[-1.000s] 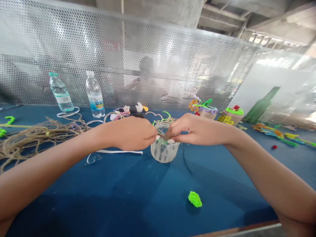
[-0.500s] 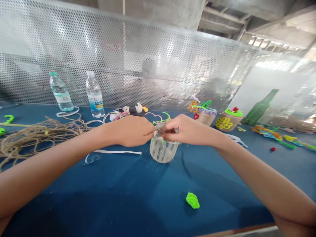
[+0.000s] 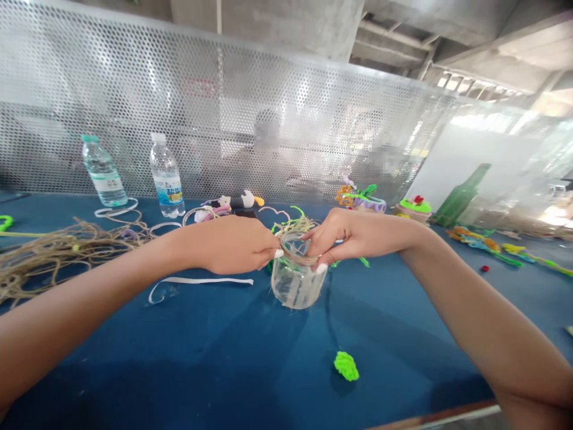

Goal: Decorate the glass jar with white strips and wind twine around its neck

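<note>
Both my hands meet over a transparent ribbed jar (image 3: 295,286) standing on the blue table. A band of jute twine (image 3: 298,254) runs around the jar's upper part, with a loose tuft and green pipe cleaner (image 3: 293,226) sticking out behind it. My left hand (image 3: 228,245) pinches the twine at the jar's left side. My right hand (image 3: 344,236) pinches it at the right side. The fingers hide part of the rim. A tangled pile of jute twine (image 3: 58,257) lies to the left of my left forearm.
A white ribbon (image 3: 201,280) lies below my left wrist, and a bright green pipe-cleaner clump (image 3: 346,365) lies nearer me. Two water bottles (image 3: 166,176), a stuffed bird toy (image 3: 237,200), decorated craft pots (image 3: 362,200) and a green glass bottle (image 3: 456,203) stand along a perforated metal screen (image 3: 179,95).
My hands have shifted lower around the jar, and the twine band now shows across its front. The whole view has tilted slightly, moving the background objects.
</note>
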`<state>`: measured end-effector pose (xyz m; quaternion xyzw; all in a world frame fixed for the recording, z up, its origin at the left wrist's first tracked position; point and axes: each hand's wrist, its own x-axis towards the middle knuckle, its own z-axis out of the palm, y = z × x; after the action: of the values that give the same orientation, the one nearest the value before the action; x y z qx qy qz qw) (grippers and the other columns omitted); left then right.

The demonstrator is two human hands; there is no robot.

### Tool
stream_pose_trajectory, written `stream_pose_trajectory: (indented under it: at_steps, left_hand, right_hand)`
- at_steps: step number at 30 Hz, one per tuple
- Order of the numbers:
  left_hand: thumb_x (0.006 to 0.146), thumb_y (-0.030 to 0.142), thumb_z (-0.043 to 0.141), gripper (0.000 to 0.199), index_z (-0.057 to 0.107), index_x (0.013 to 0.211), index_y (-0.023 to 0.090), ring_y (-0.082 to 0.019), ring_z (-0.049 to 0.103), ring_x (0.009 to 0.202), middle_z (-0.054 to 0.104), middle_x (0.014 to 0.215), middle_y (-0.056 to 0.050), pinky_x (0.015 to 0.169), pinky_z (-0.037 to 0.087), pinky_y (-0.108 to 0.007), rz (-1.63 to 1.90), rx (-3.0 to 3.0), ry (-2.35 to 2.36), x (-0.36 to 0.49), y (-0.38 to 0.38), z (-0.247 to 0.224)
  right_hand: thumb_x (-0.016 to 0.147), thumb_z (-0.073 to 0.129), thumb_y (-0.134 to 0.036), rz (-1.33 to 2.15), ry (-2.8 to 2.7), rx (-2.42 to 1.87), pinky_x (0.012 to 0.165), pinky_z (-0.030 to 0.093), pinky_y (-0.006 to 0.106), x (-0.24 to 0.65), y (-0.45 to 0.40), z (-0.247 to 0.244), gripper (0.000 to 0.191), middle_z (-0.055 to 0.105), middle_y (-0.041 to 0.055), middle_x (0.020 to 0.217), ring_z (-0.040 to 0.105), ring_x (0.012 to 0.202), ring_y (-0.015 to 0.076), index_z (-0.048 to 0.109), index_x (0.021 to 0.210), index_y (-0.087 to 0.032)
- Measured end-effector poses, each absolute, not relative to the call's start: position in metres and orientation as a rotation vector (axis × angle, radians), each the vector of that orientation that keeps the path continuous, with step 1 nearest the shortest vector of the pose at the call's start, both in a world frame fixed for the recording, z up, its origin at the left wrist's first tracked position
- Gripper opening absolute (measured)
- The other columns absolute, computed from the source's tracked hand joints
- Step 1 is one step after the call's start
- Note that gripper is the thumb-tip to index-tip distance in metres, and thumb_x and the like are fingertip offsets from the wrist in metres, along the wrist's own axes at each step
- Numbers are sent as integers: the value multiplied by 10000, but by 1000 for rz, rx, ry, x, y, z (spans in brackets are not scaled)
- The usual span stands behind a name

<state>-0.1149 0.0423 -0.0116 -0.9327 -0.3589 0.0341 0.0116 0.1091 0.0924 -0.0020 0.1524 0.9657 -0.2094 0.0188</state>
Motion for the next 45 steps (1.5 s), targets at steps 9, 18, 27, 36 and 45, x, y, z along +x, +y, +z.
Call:
stream_pose_trajectory:
  at_steps: [9,18,27,36,45]
  left_hand:
    - [931,206,356,324,543,674,144,-126,475,535,603,666,-28,517,265,-272,86,-2760,-1293,-114,49,-18]
    - [933,173,393,322,582,673,153,-109,512,579,608,664,18,558,297,-258,100,-2934,-1185,-120,42,-8]
    - [939,200,383,334,535,646,149,-107,474,540,587,646,11,538,291,-264,94,-2880,-1201,-119,42,-11]
    - [944,162,412,306,510,656,133,-99,475,526,583,647,4,513,265,-269,202,-2798,-1123,-115,40,-10]
    - [949,187,429,316,473,640,140,-93,452,503,552,613,22,500,240,-279,142,-2838,-1090,-117,34,-12]
  right_hand:
    - [821,627,-421,-539,3128,815,510,252,220,86,81,-17,385,376,-63,554,330,526,61,458,601,-155]
    - [881,510,-237,-594,3030,633,514,256,217,92,79,-11,302,360,-52,552,292,513,60,544,600,-131]
    - [890,564,-324,-487,3009,494,583,297,230,97,85,-7,247,536,-11,675,419,602,84,637,772,-119]
    - [925,453,-274,-227,3076,867,539,248,247,75,68,-21,281,407,-49,584,364,527,73,413,667,-170]
    - [915,470,-211,-509,2929,663,579,338,227,89,66,-9,268,495,-25,605,471,577,85,511,658,-146]
